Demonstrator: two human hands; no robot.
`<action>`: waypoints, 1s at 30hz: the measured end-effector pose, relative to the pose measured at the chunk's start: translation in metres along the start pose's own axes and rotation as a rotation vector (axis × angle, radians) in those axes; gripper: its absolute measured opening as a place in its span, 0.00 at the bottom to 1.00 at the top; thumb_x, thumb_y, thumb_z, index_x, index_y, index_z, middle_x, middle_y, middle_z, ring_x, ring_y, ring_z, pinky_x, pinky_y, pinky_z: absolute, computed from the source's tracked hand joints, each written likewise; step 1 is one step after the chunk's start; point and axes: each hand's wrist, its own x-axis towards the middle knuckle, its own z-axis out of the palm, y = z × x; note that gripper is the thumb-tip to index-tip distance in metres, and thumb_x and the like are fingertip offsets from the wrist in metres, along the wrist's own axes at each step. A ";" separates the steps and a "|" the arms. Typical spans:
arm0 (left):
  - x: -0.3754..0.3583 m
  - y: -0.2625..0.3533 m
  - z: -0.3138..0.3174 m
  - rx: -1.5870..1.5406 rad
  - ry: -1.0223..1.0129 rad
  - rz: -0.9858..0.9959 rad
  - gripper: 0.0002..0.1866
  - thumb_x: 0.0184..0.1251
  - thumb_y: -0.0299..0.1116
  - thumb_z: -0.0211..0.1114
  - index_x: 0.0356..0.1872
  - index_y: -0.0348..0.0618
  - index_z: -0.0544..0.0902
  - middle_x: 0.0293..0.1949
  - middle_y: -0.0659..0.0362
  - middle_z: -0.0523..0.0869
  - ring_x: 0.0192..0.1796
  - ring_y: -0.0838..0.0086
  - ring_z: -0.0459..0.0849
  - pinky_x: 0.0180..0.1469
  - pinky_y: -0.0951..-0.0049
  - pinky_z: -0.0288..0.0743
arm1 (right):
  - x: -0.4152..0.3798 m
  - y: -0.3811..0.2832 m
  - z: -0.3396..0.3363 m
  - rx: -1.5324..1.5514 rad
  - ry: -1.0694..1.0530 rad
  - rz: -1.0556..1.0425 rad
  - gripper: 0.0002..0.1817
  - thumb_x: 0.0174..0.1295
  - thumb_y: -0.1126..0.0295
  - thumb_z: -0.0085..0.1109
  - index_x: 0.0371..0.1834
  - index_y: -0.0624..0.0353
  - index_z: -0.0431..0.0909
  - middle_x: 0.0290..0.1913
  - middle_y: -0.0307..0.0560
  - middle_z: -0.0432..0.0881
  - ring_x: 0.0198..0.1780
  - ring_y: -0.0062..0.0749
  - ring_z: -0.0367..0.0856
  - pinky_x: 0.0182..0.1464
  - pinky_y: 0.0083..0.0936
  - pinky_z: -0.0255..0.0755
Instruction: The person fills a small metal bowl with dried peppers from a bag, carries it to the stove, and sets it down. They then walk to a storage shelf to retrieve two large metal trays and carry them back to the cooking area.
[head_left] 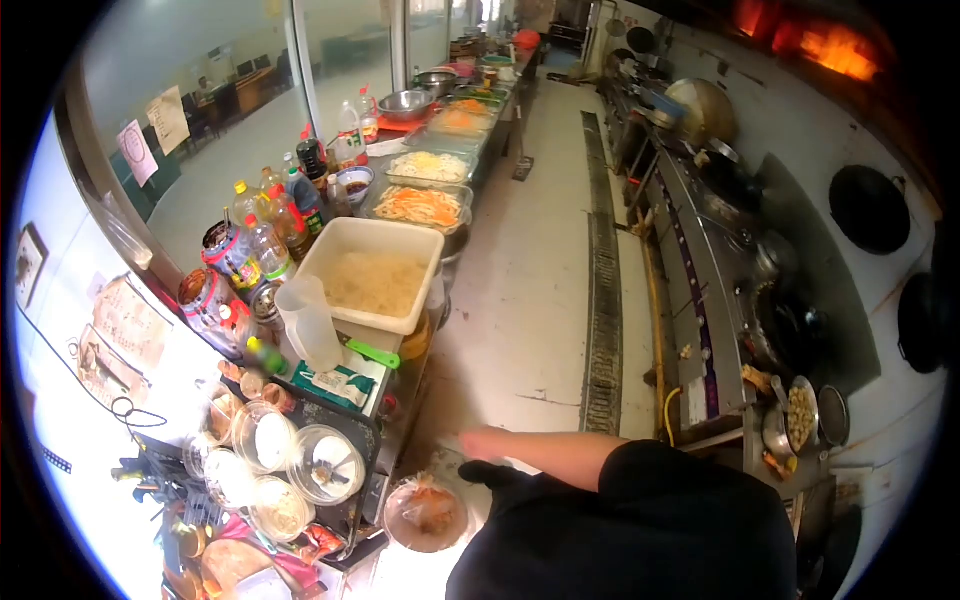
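My right arm, in a short black sleeve, reaches leftward across my front, above the floor beside the counter. My right hand (482,443) is at its end, blurred, and its fingers cannot be made out. Nothing can be recognised in it. Just below it lies a dark rounded shape (488,474), and a round bin (426,513) with orange-brown scraps inside stands to the lower left. Nearby on the counter are a green-handled tool (373,353) and a dark green packet (334,384). My left hand does not show.
A counter on the left carries a white tub (430,240), a clear jug (308,325), sauce bottles, a tray of orange and white strips (420,206) and seasoning tubs (326,464). A floor drain (603,300) runs along the aisle. Stoves with woks (785,320) line the right.
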 end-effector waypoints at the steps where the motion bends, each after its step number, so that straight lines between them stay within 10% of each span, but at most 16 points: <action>1: -0.003 -0.003 0.002 0.002 0.002 0.004 0.10 0.55 0.36 0.53 0.32 0.44 0.81 0.30 0.50 0.82 0.33 0.57 0.81 0.34 0.61 0.75 | -0.020 0.006 0.014 -0.129 -0.014 -0.082 0.13 0.51 0.64 0.48 0.15 0.59 0.75 0.15 0.52 0.74 0.18 0.44 0.73 0.25 0.37 0.68; 6: -0.009 -0.003 0.006 0.027 -0.016 0.012 0.10 0.54 0.35 0.54 0.32 0.44 0.81 0.30 0.50 0.82 0.33 0.56 0.81 0.35 0.61 0.75 | -0.102 0.083 0.030 -0.053 -0.252 0.507 0.17 0.51 0.60 0.49 0.17 0.63 0.79 0.18 0.54 0.78 0.20 0.42 0.78 0.30 0.36 0.72; 11: 0.005 0.025 0.004 0.081 -0.042 0.018 0.10 0.54 0.35 0.54 0.32 0.44 0.81 0.31 0.50 0.82 0.34 0.56 0.81 0.35 0.61 0.75 | -0.161 0.153 -0.005 0.034 0.033 0.706 0.19 0.52 0.59 0.47 0.15 0.64 0.78 0.17 0.53 0.77 0.20 0.42 0.78 0.31 0.36 0.73; 25: 0.168 0.265 0.037 0.161 -0.157 0.018 0.10 0.52 0.33 0.55 0.32 0.44 0.82 0.32 0.50 0.82 0.35 0.55 0.81 0.36 0.61 0.75 | -0.203 0.387 -0.158 0.281 0.058 0.592 0.18 0.55 0.56 0.53 0.27 0.63 0.78 0.26 0.50 0.79 0.21 0.32 0.76 0.27 0.30 0.71; 30: 0.297 0.418 -0.016 0.553 -0.261 0.697 0.12 0.55 0.36 0.50 0.34 0.50 0.82 0.35 0.52 0.82 0.38 0.55 0.80 0.39 0.61 0.75 | -0.203 0.452 -0.234 0.736 0.309 0.663 0.17 0.55 0.59 0.53 0.25 0.65 0.75 0.22 0.47 0.76 0.19 0.28 0.74 0.23 0.28 0.70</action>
